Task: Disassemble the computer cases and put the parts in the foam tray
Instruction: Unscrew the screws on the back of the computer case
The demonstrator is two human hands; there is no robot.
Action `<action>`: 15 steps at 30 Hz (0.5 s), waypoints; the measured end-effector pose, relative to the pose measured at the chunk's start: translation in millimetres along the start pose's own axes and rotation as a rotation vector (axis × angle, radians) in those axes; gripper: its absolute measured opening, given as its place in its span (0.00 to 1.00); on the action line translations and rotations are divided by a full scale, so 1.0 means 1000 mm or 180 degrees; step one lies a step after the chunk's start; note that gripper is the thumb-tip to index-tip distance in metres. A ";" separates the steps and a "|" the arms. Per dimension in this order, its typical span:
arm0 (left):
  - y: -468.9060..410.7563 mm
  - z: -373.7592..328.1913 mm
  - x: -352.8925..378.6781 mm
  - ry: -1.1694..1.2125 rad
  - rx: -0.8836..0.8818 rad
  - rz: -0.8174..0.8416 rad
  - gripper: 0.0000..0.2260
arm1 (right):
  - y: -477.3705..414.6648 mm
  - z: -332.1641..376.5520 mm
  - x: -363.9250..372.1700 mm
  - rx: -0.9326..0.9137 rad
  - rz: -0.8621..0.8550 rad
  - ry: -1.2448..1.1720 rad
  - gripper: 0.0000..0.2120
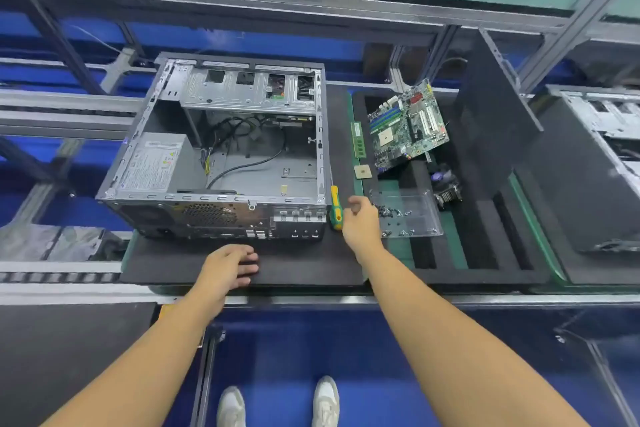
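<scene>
Squarely on a black mat [304,263] lies the open case [263,166], its side off, with the power supply and loose cables showing inside. To its right sits the foam tray [450,276], where a dark panel [491,121] stands upright in a slot. A motherboard [407,125] leans tilted in the tray's far part, a fan [448,191] lies nearer, and a clear dish [408,215] of screws rests on the foam beside it.

The left hand [230,265] rests flat on the mat before the case, fingers relaxed and slightly spread, holding nothing. The right hand [358,218] hovers between case and dish with fingers curled. Whether it pinches anything cannot be told.

Just left of that hand lies a screwdriver [335,206]. A memory stick [358,139] and a processor [362,171] lie on the tray's left edge.
</scene>
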State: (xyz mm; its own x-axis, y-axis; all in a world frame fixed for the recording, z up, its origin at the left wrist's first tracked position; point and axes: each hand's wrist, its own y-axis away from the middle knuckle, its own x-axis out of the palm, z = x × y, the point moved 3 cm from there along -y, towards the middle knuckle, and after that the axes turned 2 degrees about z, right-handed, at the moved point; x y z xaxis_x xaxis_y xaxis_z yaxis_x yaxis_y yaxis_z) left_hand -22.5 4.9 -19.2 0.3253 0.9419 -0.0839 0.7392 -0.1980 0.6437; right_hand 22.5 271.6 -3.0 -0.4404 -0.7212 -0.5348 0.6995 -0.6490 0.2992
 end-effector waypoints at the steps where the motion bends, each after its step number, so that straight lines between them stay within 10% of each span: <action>1: -0.001 0.000 -0.001 0.0032 0.0022 -0.0070 0.09 | -0.008 0.003 0.003 -0.0042 0.0050 0.0340 0.15; 9: 0.041 -0.036 -0.027 -0.1528 0.1249 -0.0052 0.12 | -0.039 0.011 0.028 -0.0150 0.0453 0.1745 0.21; 15: 0.074 -0.093 -0.064 -0.2956 0.3314 -0.0685 0.10 | -0.035 0.014 0.013 0.0282 0.0164 0.0378 0.10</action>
State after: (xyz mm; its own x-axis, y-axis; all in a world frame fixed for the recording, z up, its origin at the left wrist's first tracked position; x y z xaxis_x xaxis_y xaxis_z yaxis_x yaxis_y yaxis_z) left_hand -43.5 -44.6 104.2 0.1148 0.5404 -0.8336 0.7817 -0.5669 -0.2599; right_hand -15.3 281.3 -8.8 -0.3318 -0.7237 -0.6051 0.6647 -0.6345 0.3944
